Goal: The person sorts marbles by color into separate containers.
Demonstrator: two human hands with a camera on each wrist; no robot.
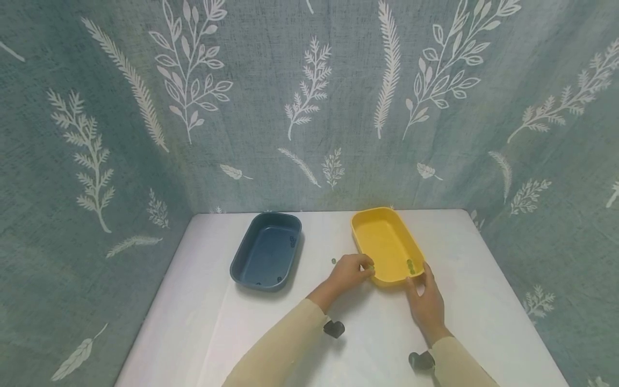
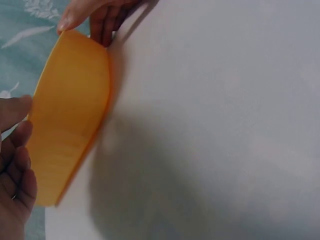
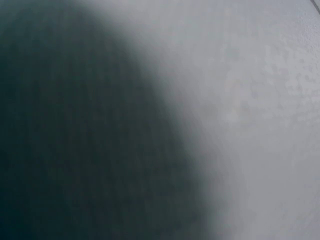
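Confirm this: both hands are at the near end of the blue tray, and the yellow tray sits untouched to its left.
Not right: the trays are swapped. In the head view the left hand and right hand are at the near end of the yellow tray; the blue tray sits untouched to its left.

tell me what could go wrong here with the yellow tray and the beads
The left hand pinches a green bead right at the yellow tray rim; it might drop outside, like the stray bead on the table. The right hand only steadies the tray's near end, so a nudge might shift the tray.
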